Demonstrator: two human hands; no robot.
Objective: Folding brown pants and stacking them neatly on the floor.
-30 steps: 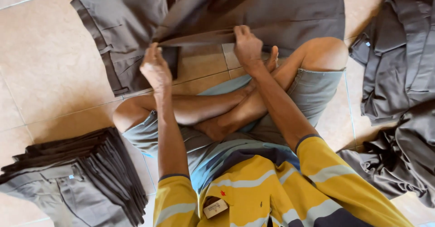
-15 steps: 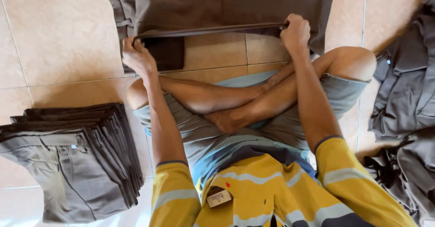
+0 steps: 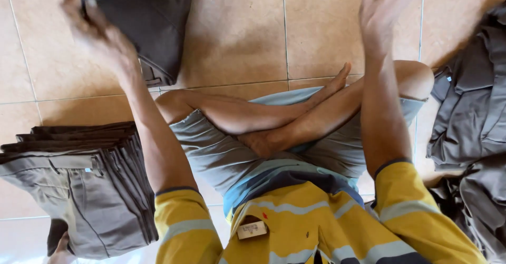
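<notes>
gripping the dark trousers (image 3: pixel 153 26) by each end, left hand (image 3: pixel 89 21) and right hand (image 3: pixel 382 0) closed on them, should keep the fold taut and level.

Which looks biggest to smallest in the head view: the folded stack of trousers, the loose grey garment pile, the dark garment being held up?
1. Folded stack of trousers and loose grey garment pile: look alike in area, and the pile is cut off by the frame edge, so unranked.
2. Dark garment, held by both hands and cropped at the top: smallest shown.
</notes>
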